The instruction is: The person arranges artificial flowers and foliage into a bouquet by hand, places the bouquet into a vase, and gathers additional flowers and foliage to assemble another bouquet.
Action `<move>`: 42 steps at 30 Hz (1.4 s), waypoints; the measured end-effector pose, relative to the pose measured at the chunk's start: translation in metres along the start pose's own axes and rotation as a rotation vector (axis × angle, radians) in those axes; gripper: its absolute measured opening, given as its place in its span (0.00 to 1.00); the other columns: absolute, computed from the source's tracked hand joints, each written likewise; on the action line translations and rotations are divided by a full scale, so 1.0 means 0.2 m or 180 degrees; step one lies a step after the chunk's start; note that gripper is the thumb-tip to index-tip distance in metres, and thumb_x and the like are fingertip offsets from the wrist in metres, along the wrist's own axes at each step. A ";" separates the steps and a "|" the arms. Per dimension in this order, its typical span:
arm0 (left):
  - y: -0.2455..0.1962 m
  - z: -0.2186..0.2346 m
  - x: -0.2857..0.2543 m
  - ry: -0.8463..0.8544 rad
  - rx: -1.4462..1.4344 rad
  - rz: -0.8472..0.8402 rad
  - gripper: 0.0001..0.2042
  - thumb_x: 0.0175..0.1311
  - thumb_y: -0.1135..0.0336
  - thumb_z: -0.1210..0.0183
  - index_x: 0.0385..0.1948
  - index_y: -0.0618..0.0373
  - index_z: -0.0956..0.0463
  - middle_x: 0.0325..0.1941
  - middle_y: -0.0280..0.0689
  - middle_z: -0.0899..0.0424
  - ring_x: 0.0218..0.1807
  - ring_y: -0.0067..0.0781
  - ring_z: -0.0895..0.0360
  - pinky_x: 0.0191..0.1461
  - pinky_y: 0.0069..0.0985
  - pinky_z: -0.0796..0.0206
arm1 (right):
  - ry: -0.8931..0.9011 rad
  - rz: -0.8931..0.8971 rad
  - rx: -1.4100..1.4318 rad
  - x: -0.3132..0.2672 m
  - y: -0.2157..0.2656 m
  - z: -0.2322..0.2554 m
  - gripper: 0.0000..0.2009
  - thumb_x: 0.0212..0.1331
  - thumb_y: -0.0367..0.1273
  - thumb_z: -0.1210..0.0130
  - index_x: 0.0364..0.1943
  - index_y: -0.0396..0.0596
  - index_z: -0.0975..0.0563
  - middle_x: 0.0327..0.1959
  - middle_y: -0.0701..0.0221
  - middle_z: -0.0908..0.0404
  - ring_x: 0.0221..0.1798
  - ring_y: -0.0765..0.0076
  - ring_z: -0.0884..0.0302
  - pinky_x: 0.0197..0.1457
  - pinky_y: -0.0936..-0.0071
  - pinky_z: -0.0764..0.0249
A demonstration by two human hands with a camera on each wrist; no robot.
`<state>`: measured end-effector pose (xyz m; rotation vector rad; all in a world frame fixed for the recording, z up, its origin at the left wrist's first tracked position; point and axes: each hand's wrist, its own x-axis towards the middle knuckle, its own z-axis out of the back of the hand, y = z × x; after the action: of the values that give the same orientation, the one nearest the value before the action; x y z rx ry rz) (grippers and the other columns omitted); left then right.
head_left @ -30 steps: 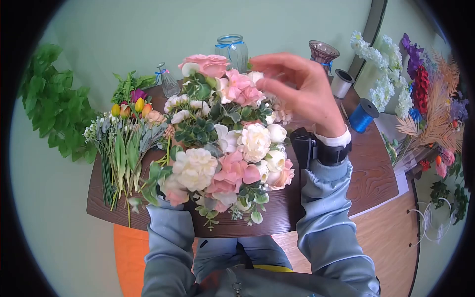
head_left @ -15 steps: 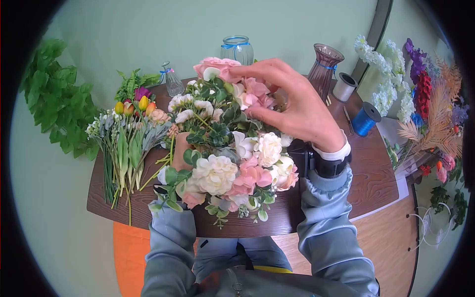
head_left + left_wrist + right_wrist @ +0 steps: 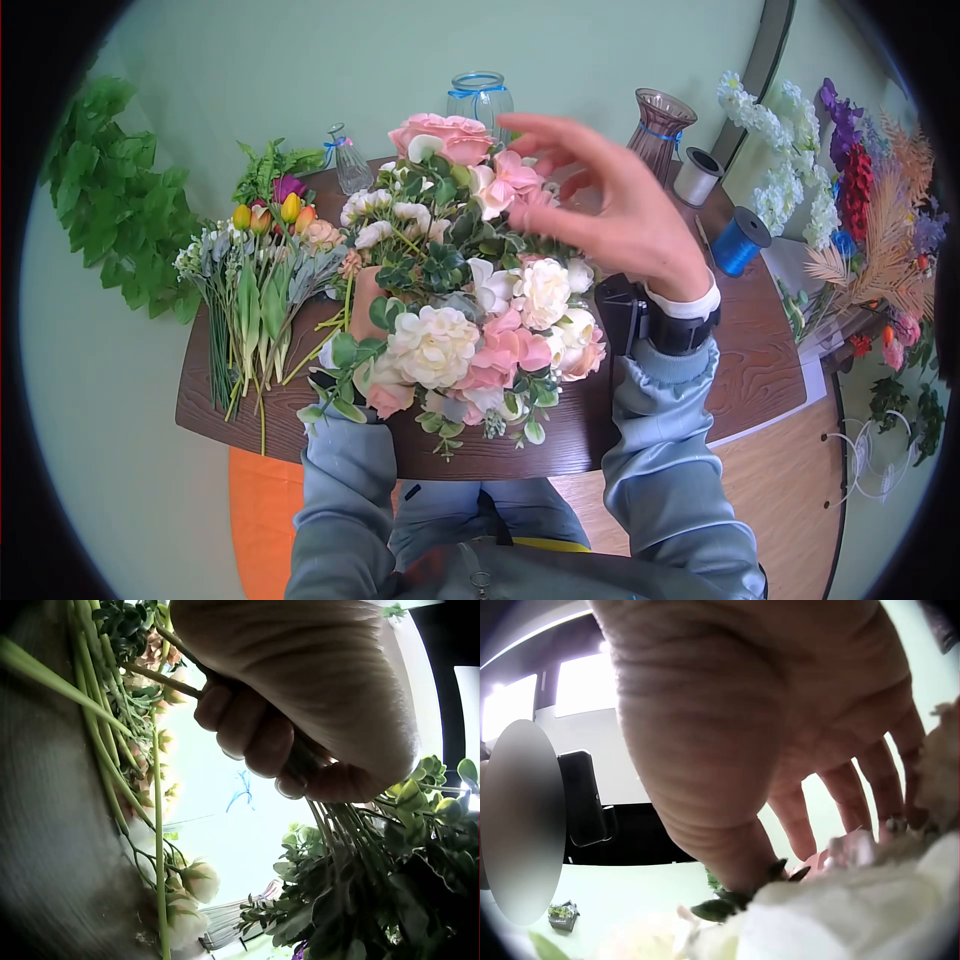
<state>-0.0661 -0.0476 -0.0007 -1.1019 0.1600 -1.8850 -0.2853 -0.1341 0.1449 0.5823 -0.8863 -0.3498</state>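
Observation:
A full bouquet (image 3: 436, 346) of cream, white and pink artificial flowers with green leaves stands in front of the person, over the table. My left hand (image 3: 300, 697) grips its bundled stems, fingers curled round them below the flower heads; from above, most of that hand is hidden by blooms. My right hand (image 3: 630, 215) is at the bouquet's right upper side, fingers spread and loosely bent, close by a pink hydrangea bloom (image 3: 515, 178). In the right wrist view the thumb and fingers reach down around the petals (image 3: 832, 915), pinching nothing visible.
Loose tulips and other stems (image 3: 250, 300) lie left on the dark table (image 3: 750, 360). Glass vases (image 3: 478, 100) stand at the back, a purple one (image 3: 655, 135) among them. White (image 3: 697, 178) and blue ribbon spools (image 3: 742, 242) stand right. Flowers (image 3: 860, 200) crowd the far right.
The bouquet has shifted slightly right and turned, baring part of the left hand. My right hand came onto the pink blooms, then drew back a little to the right with fingers apart.

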 end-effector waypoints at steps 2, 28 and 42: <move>0.04 0.02 0.09 0.0016 -0.0011 0.0001 0.12 0.44 0.59 0.42 0.28 0.56 0.25 0.15 0.40 0.28 0.16 0.36 0.31 0.23 0.27 0.41 | 0.0295 -0.0020 -0.0193 0.00 0.00 -0.01 0.26 0.45 0.34 0.41 0.54 0.51 0.30 0.43 0.64 0.25 0.44 0.65 0.27 0.45 0.72 0.30; 0.04 0.08 0.05 -0.0007 -0.0095 0.0080 0.12 0.43 0.60 0.41 0.26 0.58 0.25 0.16 0.40 0.27 0.17 0.36 0.30 0.23 0.26 0.40 | 0.0778 0.0123 0.0389 0.00 0.00 -0.03 0.34 0.44 0.20 0.46 0.61 0.51 0.39 0.31 0.74 0.28 0.31 0.81 0.37 0.34 0.80 0.37; 0.00 0.06 0.05 -0.0007 -0.0144 0.0124 0.12 0.43 0.60 0.41 0.25 0.58 0.26 0.16 0.40 0.27 0.17 0.35 0.30 0.23 0.26 0.40 | 0.1563 0.0224 0.1495 0.01 -0.01 -0.02 0.38 0.40 0.17 0.42 0.62 0.43 0.43 0.61 0.66 0.38 0.45 0.79 0.32 0.46 0.82 0.34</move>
<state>-0.0592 -0.0526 0.0124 -1.1234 0.2223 -1.8534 -0.2814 -0.1350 0.1430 1.0161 -0.5062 0.0766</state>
